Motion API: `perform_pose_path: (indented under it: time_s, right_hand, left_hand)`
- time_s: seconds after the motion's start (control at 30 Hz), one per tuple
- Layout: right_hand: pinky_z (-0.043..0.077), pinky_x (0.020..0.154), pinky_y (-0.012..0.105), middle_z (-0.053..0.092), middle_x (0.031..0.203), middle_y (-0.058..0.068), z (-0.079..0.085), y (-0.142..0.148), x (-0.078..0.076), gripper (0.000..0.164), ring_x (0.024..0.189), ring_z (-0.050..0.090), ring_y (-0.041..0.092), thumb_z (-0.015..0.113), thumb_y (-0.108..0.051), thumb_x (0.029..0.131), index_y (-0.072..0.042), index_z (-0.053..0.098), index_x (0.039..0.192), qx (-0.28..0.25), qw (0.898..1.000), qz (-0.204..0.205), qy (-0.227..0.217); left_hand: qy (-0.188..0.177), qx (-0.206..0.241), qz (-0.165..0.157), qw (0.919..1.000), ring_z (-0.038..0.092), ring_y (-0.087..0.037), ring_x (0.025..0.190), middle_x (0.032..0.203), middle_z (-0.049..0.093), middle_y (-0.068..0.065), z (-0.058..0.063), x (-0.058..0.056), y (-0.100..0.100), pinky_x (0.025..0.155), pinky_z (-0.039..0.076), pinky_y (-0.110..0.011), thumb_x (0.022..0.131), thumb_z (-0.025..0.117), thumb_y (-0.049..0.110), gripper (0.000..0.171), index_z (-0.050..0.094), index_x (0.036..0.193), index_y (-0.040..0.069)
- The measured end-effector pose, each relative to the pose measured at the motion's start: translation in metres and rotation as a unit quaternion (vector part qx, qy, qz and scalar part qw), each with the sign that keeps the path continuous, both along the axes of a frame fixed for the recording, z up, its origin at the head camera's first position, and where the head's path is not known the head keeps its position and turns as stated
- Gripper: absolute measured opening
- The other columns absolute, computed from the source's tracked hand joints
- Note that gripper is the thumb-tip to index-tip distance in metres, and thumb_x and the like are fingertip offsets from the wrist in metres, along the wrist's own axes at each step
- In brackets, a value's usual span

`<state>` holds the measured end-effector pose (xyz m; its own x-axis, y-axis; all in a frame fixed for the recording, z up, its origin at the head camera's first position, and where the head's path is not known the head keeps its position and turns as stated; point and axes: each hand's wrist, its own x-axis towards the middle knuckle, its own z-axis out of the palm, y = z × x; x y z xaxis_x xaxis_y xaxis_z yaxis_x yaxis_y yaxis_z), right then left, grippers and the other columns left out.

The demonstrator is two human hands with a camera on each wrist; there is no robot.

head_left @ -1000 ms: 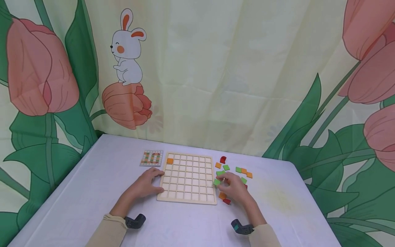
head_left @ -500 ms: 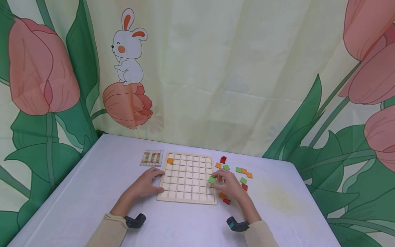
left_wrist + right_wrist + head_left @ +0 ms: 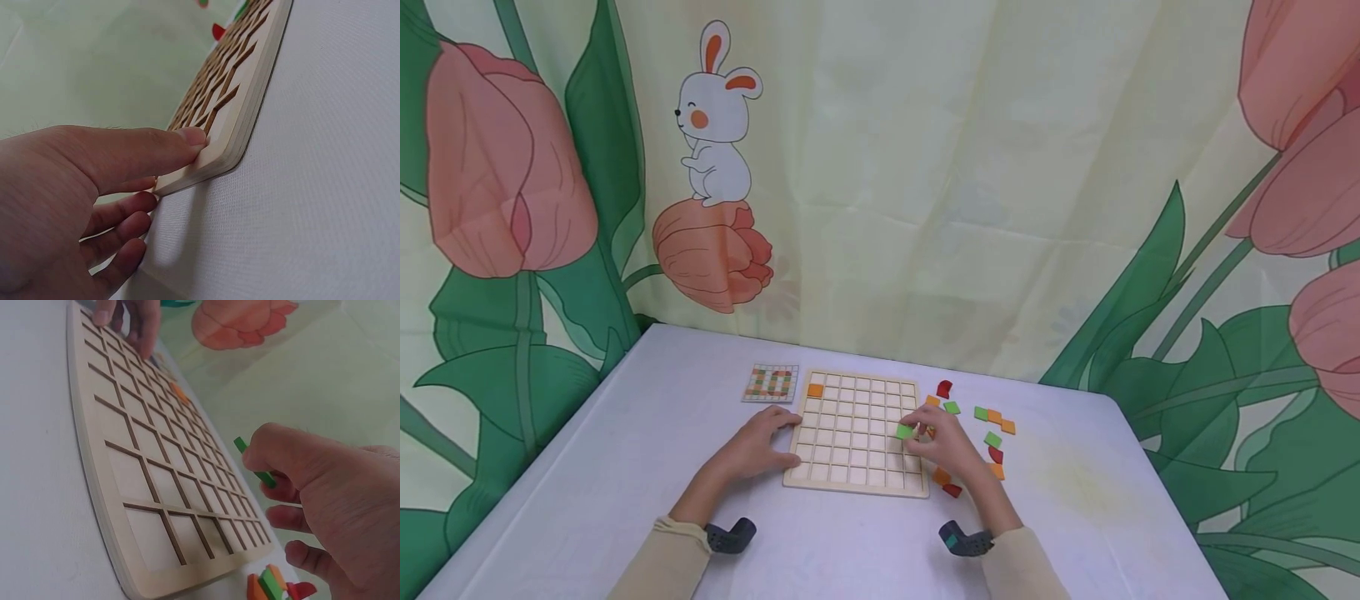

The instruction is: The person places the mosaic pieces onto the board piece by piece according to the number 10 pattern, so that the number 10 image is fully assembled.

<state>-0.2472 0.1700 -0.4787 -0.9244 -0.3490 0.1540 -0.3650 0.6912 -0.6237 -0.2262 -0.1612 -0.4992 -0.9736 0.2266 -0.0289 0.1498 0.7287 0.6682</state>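
A light wooden grid board (image 3: 857,490) lies on the table, with one orange square tile (image 3: 815,390) in a cell near its far left corner. At the board's left edge rests my left hand (image 3: 751,447); its thumb (image 3: 187,139) presses on the rim near a corner, and the other fingers lie beside it. My right hand (image 3: 946,439) pinches a green square tile (image 3: 240,445) between thumb and fingers. This tile is held above the board's right columns, apart from the cells in the right wrist view. The fingers cover part of it.
Several loose orange, green (image 3: 992,439) and red (image 3: 944,389) tiles lie to the right of the board, some partly hidden by the right hand. A pattern card (image 3: 771,383) lies beyond the left hand. A printed curtain (image 3: 880,208) hangs behind the table.
My right hand has picked up the green tile from beside the board and carried it left over the right-hand cells. The left hand has stayed on the board's edge.
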Motion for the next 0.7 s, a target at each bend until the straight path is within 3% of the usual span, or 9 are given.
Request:
perform_pose_path:
  time_s: [0.3,0.7]
  right_hand:
    - [0.049,0.067,0.021,0.064,0.100,-0.006,0.003,-0.008,-0.001,0.022,0.086,0.057,0.015,0.072,-0.015,0.081,-0.022,0.072,0.103,-0.013,1.000,0.009,0.005]
    - [0.048,0.064,0.019,0.066,0.101,-0.003,0.007,-0.023,-0.006,0.029,0.086,0.058,0.017,0.069,-0.015,0.085,-0.011,0.072,0.114,-0.013,0.999,0.035,0.021]
  left_hand:
    - [0.003,0.001,-0.001,1.0000,0.052,-0.024,0.120,0.120,0.056,-0.002,-0.001,-0.001,0.000,0.102,0.046,-0.047,0.072,0.085,0.027,0.065,0.059,0.131,0.015]
    - [-0.001,0.003,0.000,1.0000,0.052,-0.025,0.121,0.122,0.055,-0.003,-0.002,-0.001,-0.001,0.103,0.045,-0.047,0.072,0.085,0.028,0.066,0.059,0.131,0.015]
